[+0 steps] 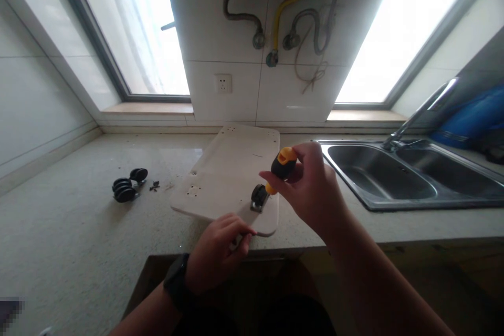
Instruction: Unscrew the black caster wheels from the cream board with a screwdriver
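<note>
A screwdriver [284,164] with a stubby black-and-yellow handle is gripped in my right hand [315,184]. It points down at a black caster wheel [259,196] with a metal plate, which sits near the front right corner of a pale board [224,168]. The screwdriver's tip is hidden behind the caster and its own handle. At the board's front edge my left hand [222,244] is closed, with thumb and forefinger pinching the rim just below the caster. Small screw holes show at the board's other corners.
Several black caster wheels [125,189] lie on the stone counter [79,231] at left, beside a little pile of dark screws [155,186]. To the right is a steel double sink [378,173] with a tall faucet [417,113]. Pipes and a wall socket [223,83] are behind.
</note>
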Demonstrator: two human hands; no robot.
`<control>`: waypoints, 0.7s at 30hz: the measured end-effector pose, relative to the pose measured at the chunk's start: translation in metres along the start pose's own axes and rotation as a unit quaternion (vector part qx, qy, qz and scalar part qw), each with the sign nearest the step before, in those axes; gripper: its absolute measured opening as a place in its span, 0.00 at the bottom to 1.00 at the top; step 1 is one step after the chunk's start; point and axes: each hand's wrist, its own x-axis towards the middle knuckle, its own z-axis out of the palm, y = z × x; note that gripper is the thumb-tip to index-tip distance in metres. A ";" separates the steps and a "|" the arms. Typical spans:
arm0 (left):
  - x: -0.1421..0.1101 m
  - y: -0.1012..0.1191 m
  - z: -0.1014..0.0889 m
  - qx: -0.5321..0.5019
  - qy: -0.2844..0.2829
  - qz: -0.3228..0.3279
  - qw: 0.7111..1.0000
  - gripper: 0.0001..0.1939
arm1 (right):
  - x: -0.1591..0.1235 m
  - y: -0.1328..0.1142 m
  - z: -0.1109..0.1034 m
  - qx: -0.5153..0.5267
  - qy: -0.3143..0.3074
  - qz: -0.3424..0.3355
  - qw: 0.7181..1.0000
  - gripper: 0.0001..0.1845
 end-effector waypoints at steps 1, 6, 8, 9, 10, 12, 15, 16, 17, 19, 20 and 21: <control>-0.002 0.000 0.001 0.000 -0.007 0.014 1.000 0.09 | 0.000 -0.001 -0.001 -0.001 -0.001 0.004 1.000 0.26; -0.011 -0.013 0.017 -0.109 -0.072 -0.043 0.990 0.11 | 0.000 0.000 -0.006 0.087 -0.045 0.039 0.994 0.27; -0.014 -0.027 0.028 -0.177 -0.072 -0.117 0.974 0.17 | 0.002 0.002 -0.009 0.161 -0.092 0.053 0.981 0.27; -0.016 -0.034 0.032 -0.205 -0.066 -0.147 0.965 0.20 | 0.003 0.002 -0.011 0.189 -0.116 0.059 0.973 0.26; -0.017 -0.040 0.035 -0.225 -0.057 -0.169 0.958 0.24 | 0.004 0.003 -0.014 0.207 -0.137 0.066 0.966 0.25; -0.019 -0.048 0.038 -0.232 -0.039 -0.179 0.955 0.27 | 0.007 0.004 -0.019 0.212 -0.169 0.076 0.960 0.22; -0.020 -0.050 0.035 -0.190 -0.002 -0.151 0.970 0.28 | 0.015 0.005 -0.025 0.110 -0.165 0.040 0.979 0.23; -0.019 -0.050 0.034 -0.192 0.008 -0.157 0.969 0.29 | 0.018 0.004 -0.026 0.058 -0.156 0.017 0.986 0.23; -0.019 -0.051 0.034 -0.211 0.015 -0.179 0.961 0.31 | 0.022 0.002 -0.027 0.007 -0.148 -0.008 0.989 0.22; -0.018 -0.054 0.036 -0.279 0.018 -0.247 0.928 0.35 | 0.029 -0.004 -0.028 -0.068 -0.147 -0.048 0.986 0.16; -0.017 -0.057 0.039 -0.313 0.016 -0.275 0.909 0.36 | 0.032 -0.008 -0.030 -0.091 -0.149 -0.062 0.983 0.15; -0.017 -0.060 0.041 -0.341 0.017 -0.295 0.892 0.37 | 0.036 -0.012 -0.031 -0.112 -0.160 -0.069 0.978 0.16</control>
